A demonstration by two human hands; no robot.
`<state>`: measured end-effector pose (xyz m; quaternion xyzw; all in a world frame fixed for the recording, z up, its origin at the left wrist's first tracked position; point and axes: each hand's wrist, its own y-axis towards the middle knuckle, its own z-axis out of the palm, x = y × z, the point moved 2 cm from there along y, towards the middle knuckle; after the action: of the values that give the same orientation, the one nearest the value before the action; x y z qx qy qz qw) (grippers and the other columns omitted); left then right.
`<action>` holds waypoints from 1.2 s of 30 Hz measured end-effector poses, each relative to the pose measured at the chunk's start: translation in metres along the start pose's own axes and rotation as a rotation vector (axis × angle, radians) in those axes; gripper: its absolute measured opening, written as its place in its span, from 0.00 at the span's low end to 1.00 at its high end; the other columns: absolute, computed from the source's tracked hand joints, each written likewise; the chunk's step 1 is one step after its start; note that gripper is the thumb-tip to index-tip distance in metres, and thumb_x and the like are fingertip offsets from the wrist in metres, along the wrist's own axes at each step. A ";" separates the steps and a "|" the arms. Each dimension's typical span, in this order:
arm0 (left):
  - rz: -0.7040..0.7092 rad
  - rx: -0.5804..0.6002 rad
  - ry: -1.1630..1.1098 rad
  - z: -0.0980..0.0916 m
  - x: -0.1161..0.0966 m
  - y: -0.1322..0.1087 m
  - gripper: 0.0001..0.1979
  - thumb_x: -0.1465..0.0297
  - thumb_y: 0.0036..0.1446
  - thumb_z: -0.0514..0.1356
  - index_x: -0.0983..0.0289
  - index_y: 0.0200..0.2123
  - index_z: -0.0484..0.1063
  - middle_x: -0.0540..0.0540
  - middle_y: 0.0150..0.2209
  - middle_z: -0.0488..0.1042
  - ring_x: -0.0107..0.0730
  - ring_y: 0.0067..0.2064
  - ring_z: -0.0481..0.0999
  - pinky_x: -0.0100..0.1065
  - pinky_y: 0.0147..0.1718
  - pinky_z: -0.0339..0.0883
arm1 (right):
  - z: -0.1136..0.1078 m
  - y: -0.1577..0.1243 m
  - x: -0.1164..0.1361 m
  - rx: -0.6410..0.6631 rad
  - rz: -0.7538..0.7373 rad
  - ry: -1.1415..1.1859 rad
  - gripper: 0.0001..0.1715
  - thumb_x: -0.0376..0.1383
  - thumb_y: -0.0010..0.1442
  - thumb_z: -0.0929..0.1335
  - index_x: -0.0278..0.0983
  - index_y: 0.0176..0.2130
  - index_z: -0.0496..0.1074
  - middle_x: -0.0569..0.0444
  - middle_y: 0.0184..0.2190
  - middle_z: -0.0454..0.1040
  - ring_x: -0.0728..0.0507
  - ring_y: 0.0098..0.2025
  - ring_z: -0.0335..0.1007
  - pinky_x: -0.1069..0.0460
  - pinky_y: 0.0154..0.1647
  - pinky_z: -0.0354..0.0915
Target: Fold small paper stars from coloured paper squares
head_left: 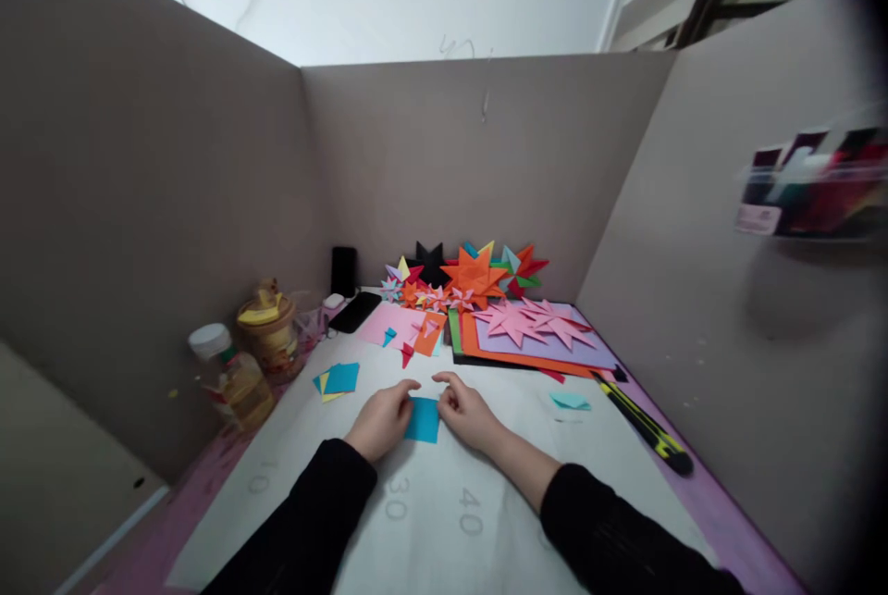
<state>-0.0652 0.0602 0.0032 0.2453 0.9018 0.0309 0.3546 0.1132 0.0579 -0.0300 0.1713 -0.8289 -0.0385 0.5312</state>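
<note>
A small blue paper square (423,421) lies between my hands, low over the white mat. My left hand (385,417) is at its left edge, thumb on the paper and index finger reaching forward. At the upper right corner, my right hand (468,412) pinches the square, its index finger bent above the thumb. The other fingers of both hands curl under and are partly hidden. To the left rests a small stack of blue and yellow paper squares (341,379). A folded light-teal paper piece (570,402) sits off to the right.
A yellow-black utility knife (648,428) lies along the right edge. Behind are coloured sheets (537,356), pink paper stars (513,323) and a large orange star (475,273). On the left stand a bottle (236,387), a lidded cup (269,331) and a phone (355,312). Grey partitions (478,160) enclose the desk.
</note>
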 end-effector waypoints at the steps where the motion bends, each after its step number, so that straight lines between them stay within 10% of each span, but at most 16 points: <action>1: 0.021 0.027 0.027 0.000 -0.001 0.000 0.17 0.74 0.53 0.49 0.62 0.46 0.68 0.54 0.31 0.74 0.33 0.32 0.72 0.29 0.32 0.60 | 0.001 0.001 -0.001 -0.028 0.006 -0.029 0.19 0.30 0.52 0.61 0.39 0.46 0.61 0.62 0.21 0.64 0.50 0.23 0.61 0.56 0.27 0.56; 14: 0.038 0.127 0.128 -0.003 0.001 0.004 0.11 0.75 0.48 0.52 0.63 0.34 0.70 0.55 0.32 0.74 0.35 0.34 0.72 0.31 0.34 0.61 | 0.002 0.003 0.002 -0.085 -0.029 -0.174 0.10 0.34 0.55 0.60 0.40 0.40 0.62 0.62 0.19 0.62 0.48 0.22 0.60 0.55 0.26 0.54; 25: -0.395 -0.115 -0.782 0.000 0.008 0.008 0.09 0.73 0.43 0.57 0.66 0.32 0.64 0.46 0.18 0.66 0.20 0.17 0.62 0.24 0.17 0.57 | -0.001 -0.014 0.009 -0.174 -0.231 -0.207 0.24 0.26 0.51 0.61 0.40 0.47 0.62 0.50 0.41 0.64 0.48 0.32 0.62 0.51 0.37 0.62; 36: -0.311 0.013 -0.813 0.010 -0.006 -0.004 0.12 0.68 0.44 0.60 0.68 0.33 0.68 0.49 0.22 0.69 0.21 0.20 0.66 0.25 0.20 0.59 | -0.003 -0.026 0.022 -0.211 -0.368 -0.197 0.10 0.27 0.53 0.63 0.39 0.34 0.70 0.50 0.38 0.62 0.45 0.41 0.63 0.50 0.40 0.64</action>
<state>-0.0569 0.0524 -0.0013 0.1012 0.7151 -0.1278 0.6798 0.1143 0.0270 -0.0159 0.2584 -0.8229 -0.2374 0.4469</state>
